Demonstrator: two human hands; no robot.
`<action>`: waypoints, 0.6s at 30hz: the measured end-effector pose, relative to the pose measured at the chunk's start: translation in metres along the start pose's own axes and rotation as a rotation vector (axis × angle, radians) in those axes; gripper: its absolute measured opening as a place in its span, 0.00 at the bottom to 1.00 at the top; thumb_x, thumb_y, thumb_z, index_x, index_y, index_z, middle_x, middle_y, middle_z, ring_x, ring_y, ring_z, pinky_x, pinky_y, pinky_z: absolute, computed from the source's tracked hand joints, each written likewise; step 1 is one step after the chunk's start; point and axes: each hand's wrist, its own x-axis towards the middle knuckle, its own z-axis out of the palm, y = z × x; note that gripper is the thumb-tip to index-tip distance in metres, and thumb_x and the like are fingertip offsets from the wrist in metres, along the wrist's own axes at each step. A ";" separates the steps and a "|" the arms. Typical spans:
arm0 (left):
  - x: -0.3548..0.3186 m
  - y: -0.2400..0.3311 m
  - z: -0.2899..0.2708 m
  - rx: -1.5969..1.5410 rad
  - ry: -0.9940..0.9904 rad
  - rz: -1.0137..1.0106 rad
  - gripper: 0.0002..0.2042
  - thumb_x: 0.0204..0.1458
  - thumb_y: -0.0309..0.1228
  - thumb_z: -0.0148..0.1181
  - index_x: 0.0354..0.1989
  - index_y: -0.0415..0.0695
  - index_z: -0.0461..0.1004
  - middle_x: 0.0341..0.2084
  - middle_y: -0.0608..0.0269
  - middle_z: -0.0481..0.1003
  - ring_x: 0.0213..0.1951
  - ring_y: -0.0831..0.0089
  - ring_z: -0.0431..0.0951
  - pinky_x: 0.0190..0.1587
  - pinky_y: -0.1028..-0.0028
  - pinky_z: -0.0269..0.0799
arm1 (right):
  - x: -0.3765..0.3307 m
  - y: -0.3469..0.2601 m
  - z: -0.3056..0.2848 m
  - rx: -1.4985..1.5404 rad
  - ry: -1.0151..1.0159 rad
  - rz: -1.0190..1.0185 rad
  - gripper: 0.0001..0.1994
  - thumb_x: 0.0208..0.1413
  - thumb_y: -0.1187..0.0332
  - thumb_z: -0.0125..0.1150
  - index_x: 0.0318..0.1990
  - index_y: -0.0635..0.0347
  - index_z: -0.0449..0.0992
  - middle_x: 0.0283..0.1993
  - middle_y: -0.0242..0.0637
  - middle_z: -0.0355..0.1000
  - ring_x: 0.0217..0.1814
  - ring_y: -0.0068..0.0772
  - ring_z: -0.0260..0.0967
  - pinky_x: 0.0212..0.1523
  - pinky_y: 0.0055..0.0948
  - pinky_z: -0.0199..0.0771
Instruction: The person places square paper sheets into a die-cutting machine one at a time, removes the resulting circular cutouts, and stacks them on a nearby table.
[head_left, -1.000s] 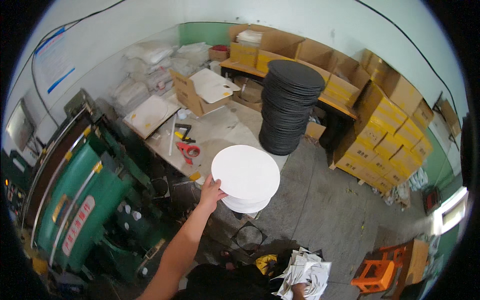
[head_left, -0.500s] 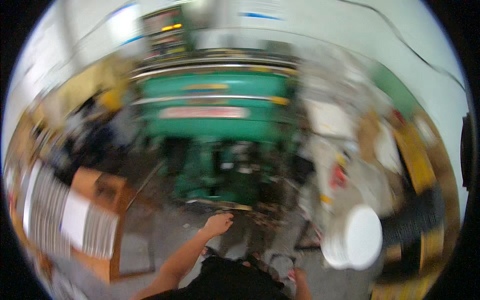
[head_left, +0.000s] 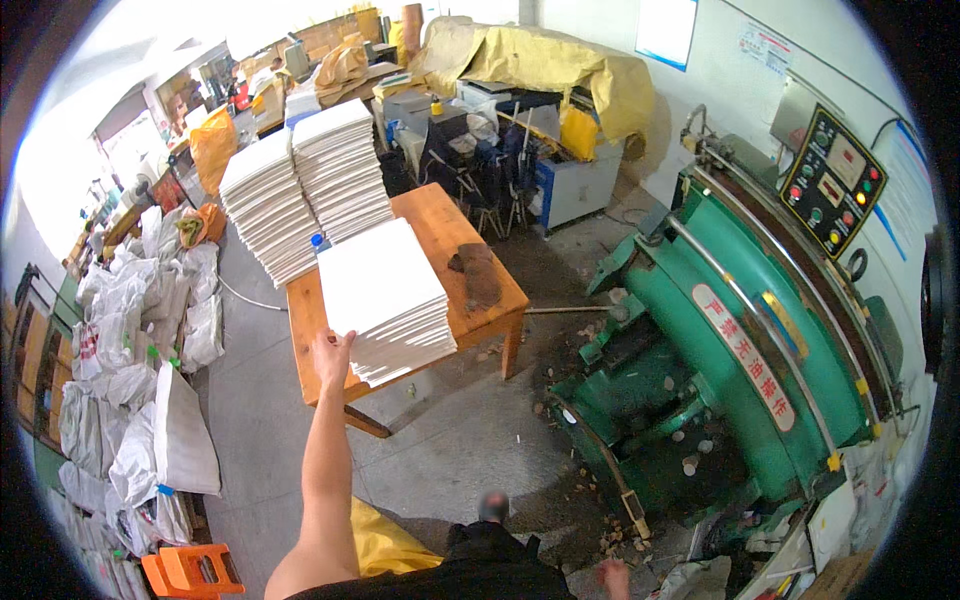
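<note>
My left arm stretches forward to a short stack of white sheets (head_left: 385, 275) on a wooden table. My left hand (head_left: 333, 355) is at the near-left corner of that stack, its fingers curled and closed at the edge of the top sheet. Part of the grip is hidden by the hand itself. Low at the lower edge, my right hand (head_left: 613, 578) hangs beside my body, over the floor; it is small and its fingers do not show clearly. Beyond the short stack rise two taller stacks of white sheets (head_left: 340, 165).
The orange-brown wooden table (head_left: 425, 215) bears a dark brown cloth-like piece (head_left: 480, 275). On the right stands a large green machine (head_left: 700, 310) with a control panel (head_left: 832, 182). White sacks (head_left: 125, 300) line the left side, near an orange plastic object (head_left: 190, 570).
My view has swung left, from facing the green machine to the table with the stacks. My left hand has gone from empty air to the short stack's corner.
</note>
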 end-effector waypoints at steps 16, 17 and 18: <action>-0.026 -0.019 -0.077 -1.199 -0.570 -0.774 0.21 0.58 0.37 0.48 0.55 0.34 0.64 0.48 0.57 0.72 0.50 0.63 0.73 0.55 0.65 0.67 | -0.229 -0.267 0.081 -0.186 -0.558 -0.372 0.21 0.62 0.64 0.53 0.60 0.63 0.67 0.56 0.47 0.70 0.56 0.40 0.69 0.52 0.40 0.73; -0.016 -0.070 -0.073 -1.120 -0.628 -0.672 0.21 0.58 0.37 0.49 0.54 0.34 0.64 0.47 0.56 0.72 0.51 0.64 0.71 0.55 0.65 0.67 | -0.238 -0.293 0.064 -0.124 -0.634 -0.616 0.21 0.62 0.63 0.51 0.59 0.65 0.67 0.54 0.50 0.71 0.52 0.41 0.71 0.51 0.41 0.73; -0.013 -0.031 -0.081 -1.157 -0.571 -0.676 0.20 0.58 0.36 0.50 0.54 0.34 0.64 0.47 0.55 0.71 0.51 0.64 0.71 0.55 0.64 0.67 | -0.239 -0.318 0.050 0.235 -0.588 -0.525 0.22 0.62 0.61 0.49 0.58 0.67 0.67 0.51 0.51 0.72 0.50 0.43 0.72 0.49 0.40 0.72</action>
